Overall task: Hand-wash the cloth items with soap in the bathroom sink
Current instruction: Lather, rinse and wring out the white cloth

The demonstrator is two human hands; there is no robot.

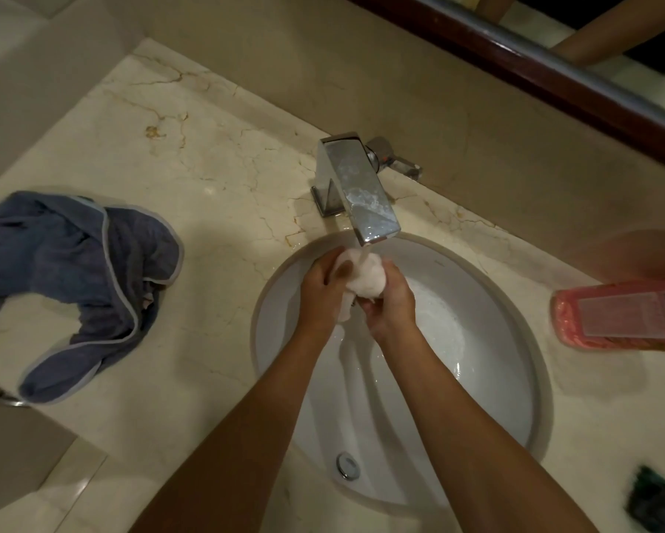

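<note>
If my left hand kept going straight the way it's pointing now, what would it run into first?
Probably the square chrome faucet: the left hand, gripping the wet white cloth, points up toward its spout just above. Depth is unclear, so it might pass underneath.

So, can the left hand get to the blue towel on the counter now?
Probably yes. The blue towel lies uncovered on the counter, nothing between, but the left hand is gripping the white cloth and must release it first.

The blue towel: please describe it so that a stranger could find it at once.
Start at the white sink and look left along the marble counter. The blue towel lies crumpled there near the edge, the only dark cloth, trimmed with a pale border.
</note>
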